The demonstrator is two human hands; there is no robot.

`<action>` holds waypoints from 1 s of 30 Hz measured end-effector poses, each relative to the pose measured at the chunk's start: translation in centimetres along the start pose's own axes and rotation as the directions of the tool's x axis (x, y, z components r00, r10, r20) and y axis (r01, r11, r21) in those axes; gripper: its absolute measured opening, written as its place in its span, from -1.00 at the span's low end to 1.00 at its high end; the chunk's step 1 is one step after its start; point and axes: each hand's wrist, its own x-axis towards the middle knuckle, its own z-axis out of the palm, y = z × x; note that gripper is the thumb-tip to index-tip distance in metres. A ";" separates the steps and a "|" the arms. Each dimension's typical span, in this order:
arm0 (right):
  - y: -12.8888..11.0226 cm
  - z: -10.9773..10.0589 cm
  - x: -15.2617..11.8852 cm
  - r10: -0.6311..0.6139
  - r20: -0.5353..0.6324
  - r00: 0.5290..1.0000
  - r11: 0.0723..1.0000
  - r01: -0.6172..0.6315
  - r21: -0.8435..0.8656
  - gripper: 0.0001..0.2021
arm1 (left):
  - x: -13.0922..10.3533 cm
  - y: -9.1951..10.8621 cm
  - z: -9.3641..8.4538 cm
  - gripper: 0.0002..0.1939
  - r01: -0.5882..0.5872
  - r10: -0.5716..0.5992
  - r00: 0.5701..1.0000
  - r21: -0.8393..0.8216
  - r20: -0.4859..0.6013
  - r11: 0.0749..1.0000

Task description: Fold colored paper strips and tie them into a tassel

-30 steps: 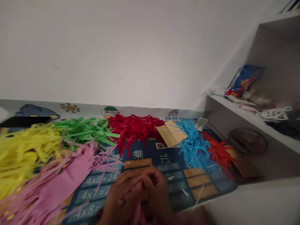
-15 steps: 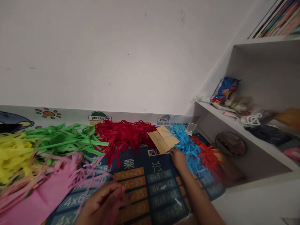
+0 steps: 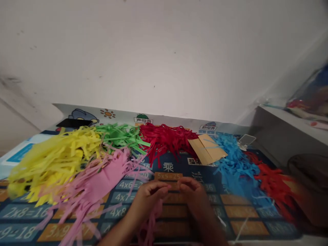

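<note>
At the lower middle, my left hand (image 3: 151, 200) is closed with thumb and fingers pinched on pink paper strips (image 3: 150, 225) that hang below it. Just to its right, my right hand (image 3: 193, 194) has its fingers curled together near the thumb; whatever it may hold is too small to make out. A gap separates the two hands. Beyond them lie red strips (image 3: 166, 136), a tan paper piece (image 3: 207, 150) and blue strips (image 3: 235, 164). Pink fringed paper (image 3: 107, 177) spreads on the left, beside yellow strips (image 3: 58, 153) and green strips (image 3: 120, 135).
The table mat (image 3: 23, 212) carries printed multiplication tables. A dark flat object (image 3: 73, 123) lies at the back left. Orange-red strips (image 3: 274, 184) and a small white-framed item (image 3: 246, 140) are at right, next to a shelf (image 3: 292, 130). A wall (image 3: 153, 61) rises behind.
The view has swung left, showing more yellow strips. My right hand has moved from beside the tan paper toward my left hand, which still has the pink strips.
</note>
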 end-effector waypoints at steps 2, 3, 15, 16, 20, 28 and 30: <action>0.9 1.6 -0.4 0.054 -0.006 0.999 0.979 -0.051 0.199 -0.82 | -0.3 -0.1 -0.1 -0.75 -0.042 0.042 0.999 0.012 -0.013 0.999; 1.1 2.1 -0.5 0.071 -0.002 0.997 0.963 -0.068 0.261 -0.81 | -0.4 -0.2 -0.3 -0.77 -0.066 0.067 0.998 0.022 -0.021 0.998; 1.0 4.5 -2.3 -0.031 -0.145 0.989 0.997 0.041 0.066 -0.90 | -1.7 0.3 -0.7 -0.85 -0.267 0.285 0.957 0.244 -0.043 0.932; 1.1 4.5 -2.3 -0.042 -0.152 0.988 0.998 0.049 0.040 -0.90 | -1.7 0.3 -0.7 -0.85 -0.292 0.313 0.949 0.284 -0.031 0.913; 1.6 3.8 -2.7 -0.113 -0.136 0.984 0.990 0.100 -0.097 -0.91 | -1.9 0.0 -0.6 -0.85 -0.373 0.423 0.906 0.484 0.007 0.792; 1.2 3.7 -2.9 -0.155 -0.017 0.988 0.975 0.150 -0.165 -0.89 | -1.6 0.0 -0.7 -0.89 -0.273 0.287 0.958 0.389 0.025 0.880; 1.1 3.8 -2.8 -0.142 0.004 0.990 0.982 0.141 -0.126 -0.87 | -1.5 0.2 -1.0 -0.87 -0.232 0.223 0.973 0.332 0.064 0.915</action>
